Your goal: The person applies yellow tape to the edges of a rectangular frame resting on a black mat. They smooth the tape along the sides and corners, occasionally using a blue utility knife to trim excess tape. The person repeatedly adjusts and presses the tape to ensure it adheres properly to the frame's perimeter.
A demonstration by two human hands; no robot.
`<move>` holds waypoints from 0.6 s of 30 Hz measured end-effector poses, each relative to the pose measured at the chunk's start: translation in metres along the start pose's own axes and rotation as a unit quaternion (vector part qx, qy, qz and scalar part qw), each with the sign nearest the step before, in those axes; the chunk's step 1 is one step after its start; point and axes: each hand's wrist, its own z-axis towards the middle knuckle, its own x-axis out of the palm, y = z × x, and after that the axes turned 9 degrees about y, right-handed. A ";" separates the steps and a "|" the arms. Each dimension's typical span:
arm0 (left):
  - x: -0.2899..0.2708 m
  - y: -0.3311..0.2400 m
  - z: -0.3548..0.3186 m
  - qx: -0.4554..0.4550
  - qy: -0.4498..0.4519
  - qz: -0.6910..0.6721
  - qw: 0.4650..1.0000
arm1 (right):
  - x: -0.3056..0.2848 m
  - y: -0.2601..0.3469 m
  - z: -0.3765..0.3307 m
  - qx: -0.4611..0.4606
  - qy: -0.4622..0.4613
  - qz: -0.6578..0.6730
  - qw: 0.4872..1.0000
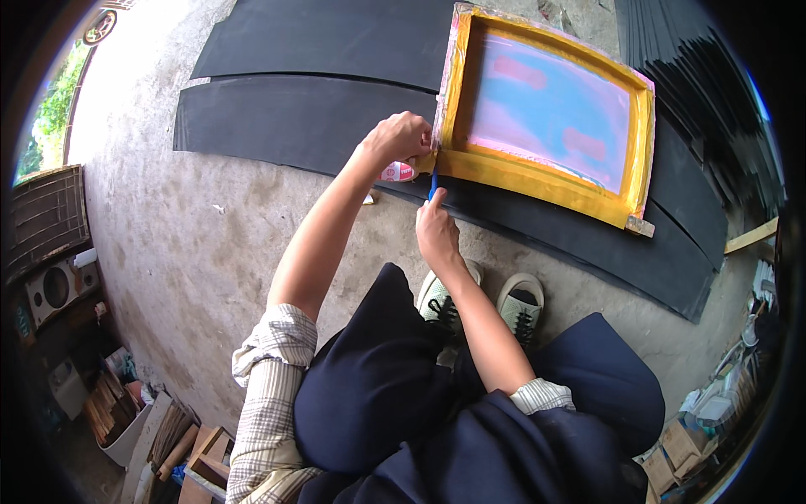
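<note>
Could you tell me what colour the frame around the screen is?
Yellow: the frame shows best in the head view.

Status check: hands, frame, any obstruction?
Left hand grips yellow-taped screen frame corner. Right hand holds blue tool there. Frame on black sheet. Nothing blocking.
</note>
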 end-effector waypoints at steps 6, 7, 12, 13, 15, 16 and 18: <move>-0.026 0.022 -0.018 -0.045 -0.078 0.034 0.995 | -0.003 -0.004 0.001 -0.020 -0.026 0.005 0.999; -0.025 0.025 -0.021 -0.035 -0.116 0.053 0.991 | -0.005 -0.006 -0.001 -0.026 -0.033 0.007 0.999; -0.005 0.050 -0.033 0.029 -0.320 0.099 0.942 | -0.018 0.002 -0.016 -0.048 -0.059 0.064 0.995; 0.003 0.055 -0.035 0.042 -0.333 0.111 0.935 | -0.026 0.009 -0.017 -0.039 -0.051 0.082 0.995; 0.020 0.060 -0.040 0.066 -0.358 0.135 0.922 | -0.023 0.010 -0.011 -0.122 -0.119 0.079 0.982; 0.026 0.061 -0.044 0.078 -0.369 0.147 0.915 | -0.022 0.012 -0.007 -0.162 -0.152 0.078 0.972; 0.040 0.061 -0.054 0.049 -0.376 0.136 0.915 | -0.019 0.015 0.001 -0.154 -0.100 0.078 0.980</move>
